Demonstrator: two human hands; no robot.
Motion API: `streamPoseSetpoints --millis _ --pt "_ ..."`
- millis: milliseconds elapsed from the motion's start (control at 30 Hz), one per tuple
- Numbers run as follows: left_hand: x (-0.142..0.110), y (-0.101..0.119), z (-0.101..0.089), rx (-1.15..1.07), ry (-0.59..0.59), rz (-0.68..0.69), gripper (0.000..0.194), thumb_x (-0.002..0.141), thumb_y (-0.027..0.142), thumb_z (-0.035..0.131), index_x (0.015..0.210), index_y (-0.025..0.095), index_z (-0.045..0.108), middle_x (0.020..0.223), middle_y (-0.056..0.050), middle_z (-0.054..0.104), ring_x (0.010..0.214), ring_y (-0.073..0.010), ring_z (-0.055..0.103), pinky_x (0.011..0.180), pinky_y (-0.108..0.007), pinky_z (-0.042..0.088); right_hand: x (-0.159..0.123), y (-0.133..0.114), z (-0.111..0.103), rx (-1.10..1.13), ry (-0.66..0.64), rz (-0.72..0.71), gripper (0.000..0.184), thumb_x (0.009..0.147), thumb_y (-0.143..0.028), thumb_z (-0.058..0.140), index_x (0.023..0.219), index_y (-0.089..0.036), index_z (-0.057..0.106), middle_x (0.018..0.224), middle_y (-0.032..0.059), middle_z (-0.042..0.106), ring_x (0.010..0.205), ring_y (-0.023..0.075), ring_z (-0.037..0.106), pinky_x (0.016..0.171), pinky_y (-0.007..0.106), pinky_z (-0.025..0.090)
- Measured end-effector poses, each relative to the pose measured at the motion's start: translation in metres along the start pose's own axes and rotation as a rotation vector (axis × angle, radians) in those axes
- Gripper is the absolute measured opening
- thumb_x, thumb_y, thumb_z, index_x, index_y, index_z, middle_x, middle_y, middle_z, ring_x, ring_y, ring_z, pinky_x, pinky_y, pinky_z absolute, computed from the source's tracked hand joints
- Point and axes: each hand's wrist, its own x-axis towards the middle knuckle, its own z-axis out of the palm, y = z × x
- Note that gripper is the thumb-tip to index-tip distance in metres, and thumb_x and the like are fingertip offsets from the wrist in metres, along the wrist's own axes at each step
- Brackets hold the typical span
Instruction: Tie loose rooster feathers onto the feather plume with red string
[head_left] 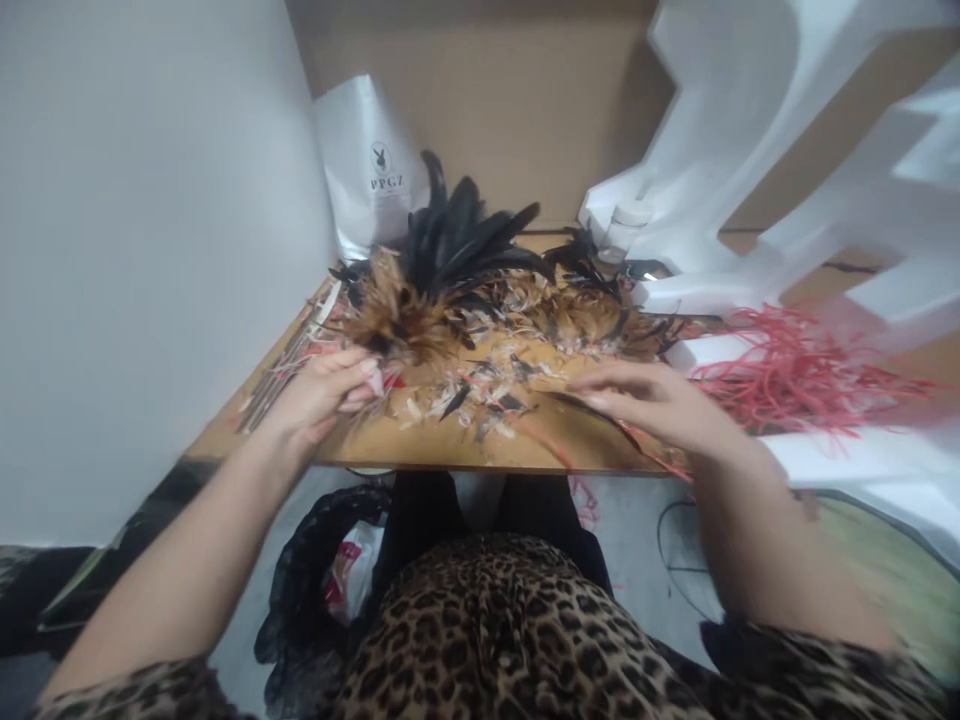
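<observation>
My left hand [326, 395] is closed around the base of a feather bunch [401, 310], held at the left of the table. Its lower part is fluffy and brown, and long black feathers [469, 240] fan out behind it. A bit of pink and white shows at my fingertips. Further right, my right hand [652, 400] has its thumb and fingers together on a slim dark feather [577, 400], somewhat blurred. Loose feather scraps [487, 390] lie on the wooden table [420, 445] between my hands. Another pile of brown and black feathers [574, 315] rests behind them.
A white bag [367, 175] stands at the back left beside a pale wall. Thin sticks [281, 360] line the left edge. Red strips [802, 375] lie on white foam at right, near a clear jar [626, 230]. A black bin bag [300, 590] sits below the table.
</observation>
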Motion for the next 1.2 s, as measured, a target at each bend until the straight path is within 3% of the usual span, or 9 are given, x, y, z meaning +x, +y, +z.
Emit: streamPoseSetpoints --millis 100,167,267,400,500,633,833,1000,1200 --pt "0.006 -0.020 0.042 -0.134 -0.046 -0.004 0.030 0.060 0.031 0.080 0.065 0.011 0.059 0.048 0.003 0.044 0.038 -0.0005 0.029 0.036 -0.012 0.016 0.041 -0.015 0.053 0.098 0.077 -0.068 0.036 0.076 -0.041 0.063 0.103 -0.017 0.067 0.104 0.0081 0.068 0.095 0.0204 0.062 0.087 0.034 0.047" --pt "0.007 -0.031 0.060 -0.196 -0.072 -0.001 0.032 0.061 0.033 0.079 0.063 0.010 0.057 0.048 0.004 0.043 0.038 0.0000 0.028 0.036 -0.012 0.015 0.064 -0.017 0.088 0.140 0.125 -0.091 0.032 0.073 -0.036 0.066 0.095 -0.014 0.067 0.095 0.0075 0.068 0.087 0.0191 0.062 0.082 0.032 0.046" --pt "0.007 -0.042 0.071 -0.234 -0.082 0.024 0.030 0.065 0.032 0.077 0.064 0.010 0.057 0.052 0.002 0.047 0.039 0.0001 0.029 0.036 -0.012 0.015 0.081 -0.017 0.129 0.411 0.055 -0.082 0.024 0.073 -0.036 0.065 0.081 -0.014 0.065 0.068 0.0010 0.063 0.064 0.0120 0.056 0.061 0.024 0.043" --pt "0.007 -0.052 0.070 -0.260 -0.035 0.057 0.027 0.068 0.031 0.075 0.066 0.011 0.057 0.051 0.004 0.044 0.040 -0.0008 0.030 0.037 -0.013 0.016 0.080 -0.016 0.161 0.961 -0.064 0.161 0.029 0.071 -0.043 0.066 0.079 -0.016 0.059 0.042 -0.0100 0.036 0.036 0.0037 0.024 0.038 0.019 0.016" --pt "0.010 -0.064 0.069 -0.245 0.020 0.075 0.027 0.068 0.032 0.073 0.065 0.011 0.057 0.050 0.004 0.043 0.040 -0.0014 0.029 0.037 -0.014 0.015 0.076 -0.013 0.169 1.202 -0.025 0.315 0.033 0.062 -0.041 0.074 0.074 -0.017 0.055 0.041 -0.0132 0.026 0.035 0.0019 0.013 0.037 0.020 0.005" --pt "0.014 -0.079 0.072 -0.193 0.065 0.068 0.028 0.069 0.036 0.071 0.064 0.012 0.057 0.048 0.004 0.043 0.039 -0.0020 0.028 0.036 -0.016 0.015 0.074 -0.011 0.171 1.294 0.025 0.360 0.034 0.060 -0.041 0.075 0.070 -0.015 0.056 0.041 -0.0138 0.022 0.035 0.0008 0.011 0.036 0.019 0.004" --pt "0.011 -0.087 0.076 -0.145 0.142 0.070 0.029 0.068 0.037 0.071 0.063 0.012 0.057 0.047 0.004 0.044 0.038 -0.0026 0.027 0.037 -0.017 0.015 0.073 -0.014 0.178 1.302 0.196 0.269 0.025 0.062 -0.033 0.071 0.059 -0.016 0.052 0.037 -0.0124 0.026 0.032 0.0008 0.016 0.034 0.019 0.008" --pt "0.007 -0.090 0.078 -0.181 0.224 0.085 0.025 0.065 0.033 0.072 0.067 0.013 0.059 0.053 0.002 0.050 0.040 -0.0028 0.030 0.037 -0.017 0.016 0.071 -0.017 0.181 1.257 0.219 0.199 0.025 0.063 -0.033 0.070 0.058 -0.017 0.051 0.035 -0.0115 0.029 0.031 0.0015 0.018 0.033 0.019 0.011" --pt "0.006 -0.097 0.079 -0.202 0.248 0.087 0.023 0.065 0.032 0.072 0.065 0.013 0.060 0.053 0.002 0.051 0.039 -0.0027 0.030 0.037 -0.017 0.016 0.066 -0.017 0.182 1.174 0.230 0.228 0.026 0.064 -0.035 0.068 0.058 -0.019 0.049 0.034 -0.0114 0.031 0.030 0.0024 0.020 0.033 0.020 0.012"
